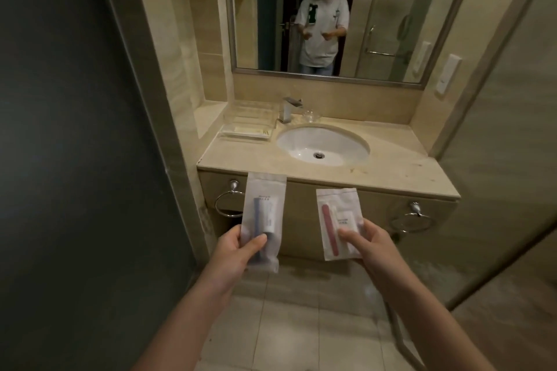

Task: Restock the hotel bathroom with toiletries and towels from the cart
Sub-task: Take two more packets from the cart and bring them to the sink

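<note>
The left hand holds the blue-brush packet upright, its grip clamped on the packet's lower part, thumb across the front and fingers behind; inside the clear wrap lie a blue toothbrush and a small white tube; the right hand holds the pink-brush packet, its grip likewise closed on the lower right part with the thumb pressed on the front; this wrap carries a pink toothbrush and a white tube; both packets hang in the air, side by side and apart, before the cabinet front and above the tiled floor, neither touching the bench; the bench carries a white oval basin with a square tap behind it; a clear tray sits at the bench's left rear, and a small glass dish stands just beside the tap; the left towel ring and the right towel ring hang on the cabinet front; the mirror above shows the person with both hands raised
</note>
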